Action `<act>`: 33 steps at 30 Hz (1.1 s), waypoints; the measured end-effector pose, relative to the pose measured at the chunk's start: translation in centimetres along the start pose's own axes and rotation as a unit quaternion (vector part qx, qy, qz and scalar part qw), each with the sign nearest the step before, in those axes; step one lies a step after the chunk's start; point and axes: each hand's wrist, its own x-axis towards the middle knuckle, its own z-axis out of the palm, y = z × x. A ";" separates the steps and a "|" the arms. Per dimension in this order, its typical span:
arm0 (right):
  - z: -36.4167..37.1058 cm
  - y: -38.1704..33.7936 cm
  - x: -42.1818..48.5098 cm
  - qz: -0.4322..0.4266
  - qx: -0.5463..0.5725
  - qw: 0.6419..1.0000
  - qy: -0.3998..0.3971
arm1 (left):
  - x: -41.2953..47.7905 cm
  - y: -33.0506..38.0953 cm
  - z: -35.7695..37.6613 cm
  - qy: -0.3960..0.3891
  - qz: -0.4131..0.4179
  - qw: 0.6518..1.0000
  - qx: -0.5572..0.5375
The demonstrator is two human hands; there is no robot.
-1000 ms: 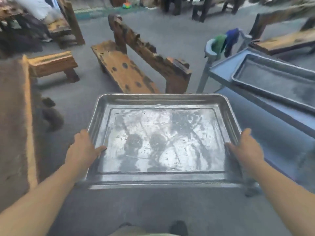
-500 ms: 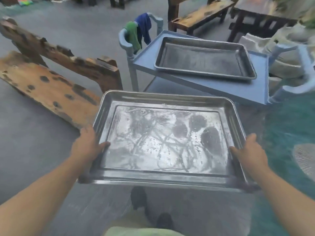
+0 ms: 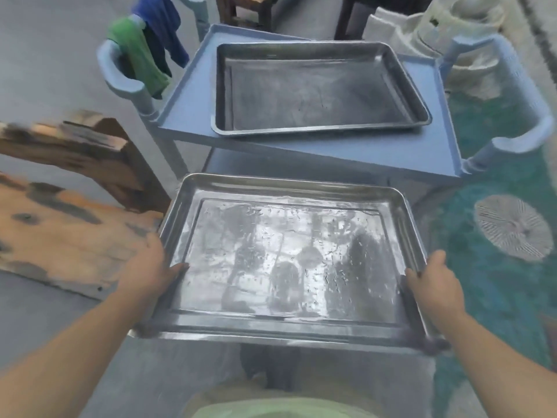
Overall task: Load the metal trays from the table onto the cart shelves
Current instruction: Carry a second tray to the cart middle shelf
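On the cart's top shelf [image 3: 422, 152]: one metal tray [image 3: 313, 92] lies flat, toward the far edge | In front of the cart: second tray [image 3: 289, 260] held level in the air | left hand [image 3: 147, 270] clamped on its left rim | right hand [image 3: 434, 282] clamped on its right rim | green cloth [image 3: 135, 52] and blue cloth [image 3: 162, 19] draped over left cart handle [image 3: 120, 76].
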 end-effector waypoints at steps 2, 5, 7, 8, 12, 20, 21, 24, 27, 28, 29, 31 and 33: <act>0.6 -0.2 0.6 0.017 -0.005 1.000 -0.006 | 1.6 0.6 0.1 -0.015 0.004 1.000 0.002; 1.9 0.0 1.7 0.035 0.000 0.999 -0.009 | 4.1 2.2 0.2 -0.032 0.012 0.999 0.000; 2.9 0.0 2.9 0.040 0.006 0.999 -0.007 | 5.9 3.4 0.5 -0.033 0.012 0.999 0.003; 3.6 -0.1 3.8 0.044 0.011 0.999 -0.004 | 6.9 4.0 0.9 -0.032 0.010 0.999 0.008; 7.2 -0.8 8.3 0.048 0.022 0.999 0.011 | 11.7 6.0 3.7 -0.027 0.018 0.999 0.004; 16.8 -1.4 18.7 0.032 0.028 0.998 0.043 | 23.0 9.0 12.5 0.021 0.051 0.998 0.029; 17.8 -1.4 19.9 0.031 0.024 0.998 0.051 | 24.3 9.4 13.6 0.029 0.057 0.998 0.028; 20.7 -1.3 23.1 0.029 0.022 0.997 0.071 | 27.9 10.3 16.7 0.060 0.102 0.992 0.033; 23.9 -1.0 26.5 0.024 0.022 0.996 0.082 | 31.6 11.5 19.7 0.079 0.114 0.990 0.029; 24.8 -1.0 27.8 0.019 0.016 0.996 0.084 | 32.9 12.0 20.5 0.081 0.114 0.990 0.024; 25.6 -1.1 29.2 0.010 0.010 0.996 0.087 | 34.2 12.5 21.3 0.084 0.116 0.989 0.023; 26.5 -1.6 31.8 -0.010 -0.007 0.995 0.100 | 36.3 13.3 22.6 0.090 0.119 0.988 0.026; 26.6 -2.1 33.8 -0.026 -0.024 0.993 0.115 | 38.0 13.9 23.4 0.106 0.124 0.986 0.026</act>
